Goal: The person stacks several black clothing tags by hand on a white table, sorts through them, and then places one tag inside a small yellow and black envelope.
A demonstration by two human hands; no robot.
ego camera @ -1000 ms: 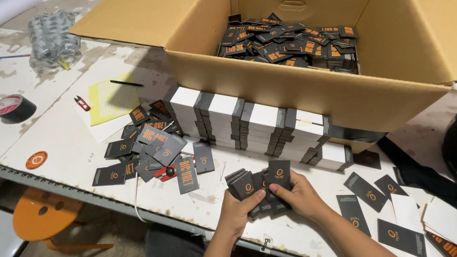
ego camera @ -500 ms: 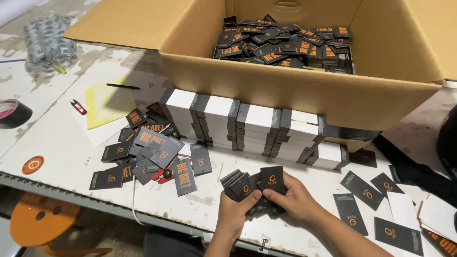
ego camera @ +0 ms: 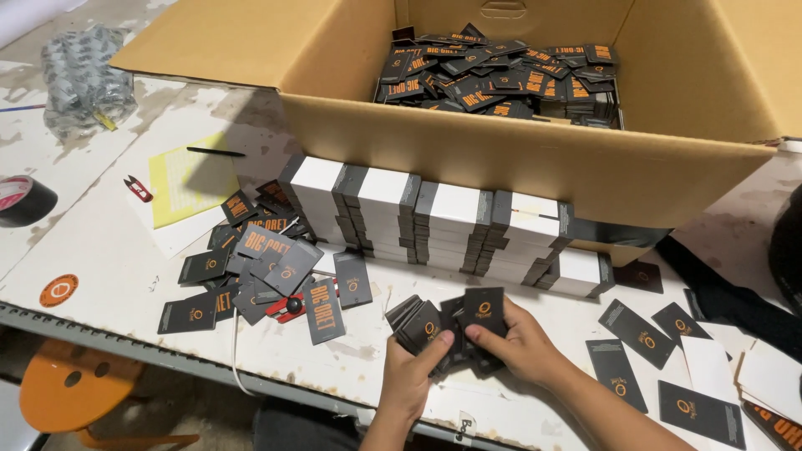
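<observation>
At the near edge of the counter [ego camera: 100,250], a small bundle of black tags [ego camera: 447,330] with orange marks is held between both hands and is being gathered and squared, judging from the uneven fan of its corners. The left hand [ego camera: 413,376] is brought in from below with the forearm rising from the near edge, its fingers [ego camera: 439,344] closed around the left side of the bundle with the thumb laid across the top tag. The right hand [ego camera: 522,342] is set against the right side, the wrist angled in from the lower right, its fingers curled under the bundle and the thumb pressed on the uppermost tag. The step in hand appears to be the evening-up of the bundle; for that, the splayed corners would need to be pushed flush between the two palms without any tag slipping out. To the left along the near edge, a scatter of loose tags [ego camera: 259,271] is spread over something red, and further single tags [ego camera: 652,334] are laid flat towards the near right corner. Behind the hands, a row of stacked bundles [ego camera: 434,221], black with white faces, is lined up against the front wall of a large cardboard box [ego camera: 535,163]. Inside the box, at the far side, a heap of more black tags [ego camera: 501,75] is seen. A yellow sheet [ego camera: 188,179] and a roll of tape [ego camera: 21,200] are placed towards the left edge.
</observation>
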